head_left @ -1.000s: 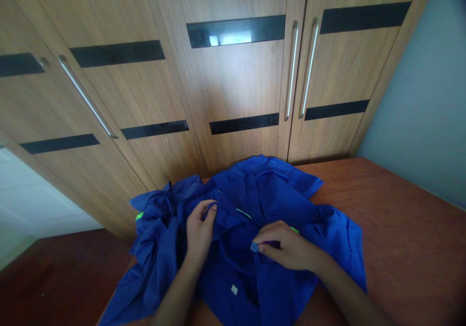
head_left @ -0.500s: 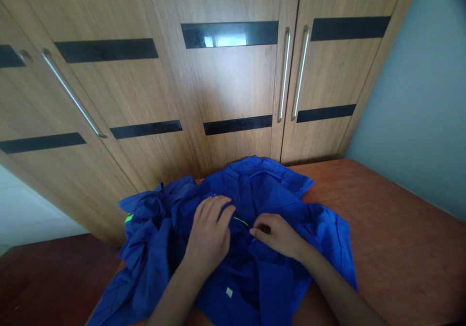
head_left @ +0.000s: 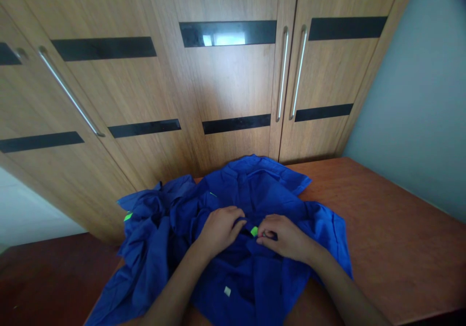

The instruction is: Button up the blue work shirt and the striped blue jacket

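Nearest the camera, two bare forearms came in from the bottom edge and met over a blue shirt (head_left: 276, 190) that lay crumpled on a reddish wooden table (head_left: 393, 229). A small white tag (head_left: 227, 291) showed on the cloth between the forearms. Left hand (head_left: 220, 229) sat on the middle of the shirt, fingers curled and pressed down on a fold of the blue cloth. Right hand (head_left: 286, 236) lay just beside it, fingertips pinched together on the cloth next to a bright green patch (head_left: 254, 231); what exactly sat between those fingertips was too small to tell. Both hands almost touched at the green patch. Shirt spread left past the table's near left edge, with another green mark (head_left: 127, 216) on its far left bunch. Collar part lay at the far side, up against a wooden wardrobe (head_left: 233, 83) with black strips and metal handles (head_left: 282, 73). Far right stood a pale blue-grey wall (head_left: 422, 102).
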`<state>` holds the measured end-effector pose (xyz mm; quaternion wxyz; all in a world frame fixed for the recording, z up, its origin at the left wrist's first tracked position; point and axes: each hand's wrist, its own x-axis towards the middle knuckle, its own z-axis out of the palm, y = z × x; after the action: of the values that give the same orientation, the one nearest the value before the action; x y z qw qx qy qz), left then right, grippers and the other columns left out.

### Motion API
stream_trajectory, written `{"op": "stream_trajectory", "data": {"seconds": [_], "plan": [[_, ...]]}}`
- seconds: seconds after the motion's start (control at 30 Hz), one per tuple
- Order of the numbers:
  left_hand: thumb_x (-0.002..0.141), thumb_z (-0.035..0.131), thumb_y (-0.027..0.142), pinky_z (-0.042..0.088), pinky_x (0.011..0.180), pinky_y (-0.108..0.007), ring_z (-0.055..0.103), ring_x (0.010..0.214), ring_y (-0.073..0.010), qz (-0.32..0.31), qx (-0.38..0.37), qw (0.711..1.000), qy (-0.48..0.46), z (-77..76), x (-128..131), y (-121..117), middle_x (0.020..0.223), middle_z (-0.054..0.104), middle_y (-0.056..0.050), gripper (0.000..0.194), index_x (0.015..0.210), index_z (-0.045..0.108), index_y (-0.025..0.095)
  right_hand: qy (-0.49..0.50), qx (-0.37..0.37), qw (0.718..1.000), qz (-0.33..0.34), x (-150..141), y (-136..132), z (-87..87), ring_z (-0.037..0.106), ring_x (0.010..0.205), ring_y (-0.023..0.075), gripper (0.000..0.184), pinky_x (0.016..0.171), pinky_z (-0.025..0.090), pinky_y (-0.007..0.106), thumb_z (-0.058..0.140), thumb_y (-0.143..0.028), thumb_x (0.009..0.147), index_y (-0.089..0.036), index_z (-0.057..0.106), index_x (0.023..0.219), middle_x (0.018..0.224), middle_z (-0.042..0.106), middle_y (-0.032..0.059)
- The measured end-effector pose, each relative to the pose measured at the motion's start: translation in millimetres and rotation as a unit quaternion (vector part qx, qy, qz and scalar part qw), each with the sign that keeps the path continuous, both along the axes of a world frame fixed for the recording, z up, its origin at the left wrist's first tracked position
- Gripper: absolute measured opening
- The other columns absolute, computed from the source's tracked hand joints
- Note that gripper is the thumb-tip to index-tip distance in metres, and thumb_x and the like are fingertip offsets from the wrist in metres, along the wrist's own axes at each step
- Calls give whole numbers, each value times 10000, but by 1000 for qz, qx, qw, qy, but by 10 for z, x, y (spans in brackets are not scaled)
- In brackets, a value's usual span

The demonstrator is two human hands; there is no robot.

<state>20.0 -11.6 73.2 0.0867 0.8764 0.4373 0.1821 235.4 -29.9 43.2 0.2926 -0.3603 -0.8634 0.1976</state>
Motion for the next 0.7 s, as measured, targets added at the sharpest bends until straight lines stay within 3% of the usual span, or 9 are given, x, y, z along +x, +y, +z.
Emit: {"op": "stream_trajectory", "data": {"seconds": [0.1, 0.17, 0.33, 0.43, 0.53, 0.63, 0.7], "plan": [[889, 507, 295, 433, 757, -256, 614, 830, -169, 33, -9, 989, -145, 101, -49, -3, 859, 669, -22, 160, 859, 638, 208, 11, 108, 994, -12, -17, -41, 91, 537, 722, 148, 154, 707, 365, 284, 569, -265, 885, -204, 625, 755, 711, 628, 5], [871, 537, 320, 431, 770, -254, 611, 821, -169, 60, -24, 971, -230, 124, -68, 5, 845, 675, -16, 167, 844, 647, 198, 6, 141, 990, -11, -57, -38, 122, 547, 760, 159, 168, 724, 362, 298, 557, -285, 894, -209, 619, 758, 752, 644, 19], [815, 602, 385, 426, 720, -252, 582, 778, -175, 111, -107, 914, -377, 55, -99, 51, 799, 661, -9, 212, 814, 664, 183, 52, 45, 992, -103, -207, 102, 169, 518, 592, 129, 216, 577, 367, 251, 541, -360, 888, -208, 536, 734, 621, 554, -25], [806, 610, 389, 416, 716, -244, 555, 771, -166, 109, -145, 889, -421, 15, -106, 64, 780, 632, -4, 218, 812, 659, 177, 74, 62, 984, -151, -320, 205, 219, 554, 730, 168, 147, 676, 423, 282, 622, -343, 825, -214, 563, 862, 746, 588, 0], [808, 609, 380, 408, 706, -233, 533, 763, -154, 108, -163, 877, -439, -14, -102, 63, 781, 609, 0, 212, 840, 647, 174, 88, 98, 981, -142, -426, 251, 223, 528, 966, 221, 282, 861, 420, 354, 679, -240, 756, -229, 573, 1017, 985, 590, 46], [829, 585, 379, 408, 681, -222, 524, 741, -144, 89, -183, 882, -425, -46, -100, 63, 774, 596, 2, 213, 842, 628, 171, 110, 95, 978, -147, -476, 245, 166, 493, 1047, 237, 404, 913, 406, 386, 673, -187, 737, -237, 548, 1118, 1104, 548, 67], [846, 560, 379, 416, 681, -224, 530, 747, -147, 74, -187, 894, -402, -61, -101, 64, 777, 597, 0, 217, 834, 617, 169, 118, 95, 977, -147, -473, 231, 121, 488, 1053, 242, 331, 910, 403, 397, 658, -204, 756, -238, 568, 1073, 1107, 544, 70]]}}
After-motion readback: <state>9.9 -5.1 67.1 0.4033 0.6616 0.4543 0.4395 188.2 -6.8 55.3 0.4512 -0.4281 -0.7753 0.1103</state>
